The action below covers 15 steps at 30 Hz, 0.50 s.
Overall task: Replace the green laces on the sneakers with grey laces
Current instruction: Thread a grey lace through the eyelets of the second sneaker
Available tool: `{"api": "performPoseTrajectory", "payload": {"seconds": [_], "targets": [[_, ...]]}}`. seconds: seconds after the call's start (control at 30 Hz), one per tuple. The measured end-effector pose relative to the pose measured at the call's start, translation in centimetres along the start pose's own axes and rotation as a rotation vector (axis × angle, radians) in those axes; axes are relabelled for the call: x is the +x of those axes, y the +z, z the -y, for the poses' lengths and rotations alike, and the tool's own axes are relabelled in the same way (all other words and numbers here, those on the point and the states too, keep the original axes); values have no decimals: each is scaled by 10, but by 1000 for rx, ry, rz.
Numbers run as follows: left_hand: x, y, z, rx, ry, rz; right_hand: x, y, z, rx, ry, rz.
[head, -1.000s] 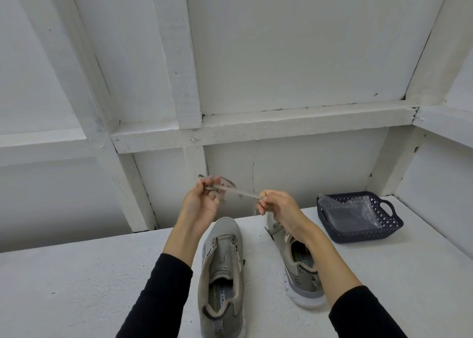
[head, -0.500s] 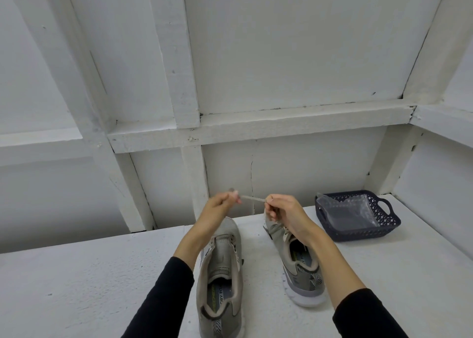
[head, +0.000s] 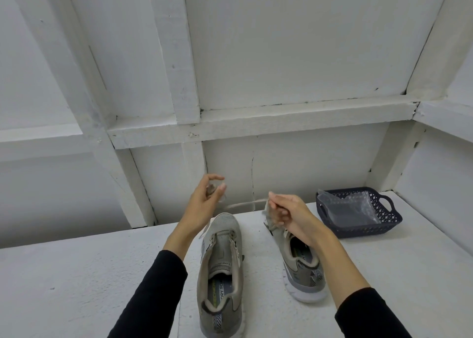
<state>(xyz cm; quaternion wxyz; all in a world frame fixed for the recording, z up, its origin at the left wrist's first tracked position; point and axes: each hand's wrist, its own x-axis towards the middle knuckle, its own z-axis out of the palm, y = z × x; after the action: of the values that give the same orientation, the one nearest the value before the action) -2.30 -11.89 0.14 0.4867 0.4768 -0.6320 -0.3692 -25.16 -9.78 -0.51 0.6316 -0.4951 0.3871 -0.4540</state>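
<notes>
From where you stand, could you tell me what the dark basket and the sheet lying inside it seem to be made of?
The basket looks like moulded plastic, matte navy: its walls are a regular lattice of holes with a moulded handle. The sheet inside looks like thin clear plastic film, probably a bag: it is see-through, crinkled and glossy.

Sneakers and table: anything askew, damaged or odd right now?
Nothing serious. The right sneaker sits angled away from the left sneaker, not parallel. Both look unlaced. A lace runs between the left hand and right hand. The basket holds only a plastic bag.
</notes>
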Motion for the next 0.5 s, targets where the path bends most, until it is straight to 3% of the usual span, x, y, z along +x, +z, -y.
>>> {"api": "performPoseTrajectory", "payload": {"seconds": [0.07,0.13,0.2,0.37,0.43,0.5], "targets": [[1,0,0,58,43,14,0,2,0,267,-37,-1],[3,0,3,-19,-3,-35,2,-1,0,366,-36,-35],[6,-1,9,-175,-67,-115,3,-5,-2,103,-18,-85],[8,0,11,-328,-107,-248,-1,-5,-6,-1253,17,-273],[6,4,10,-301,-121,-239,-2,-1,-6,-1397,23,-306],[5,2,11,-189,-109,-222,0,-1,-8,-1191,69,-199]]}}
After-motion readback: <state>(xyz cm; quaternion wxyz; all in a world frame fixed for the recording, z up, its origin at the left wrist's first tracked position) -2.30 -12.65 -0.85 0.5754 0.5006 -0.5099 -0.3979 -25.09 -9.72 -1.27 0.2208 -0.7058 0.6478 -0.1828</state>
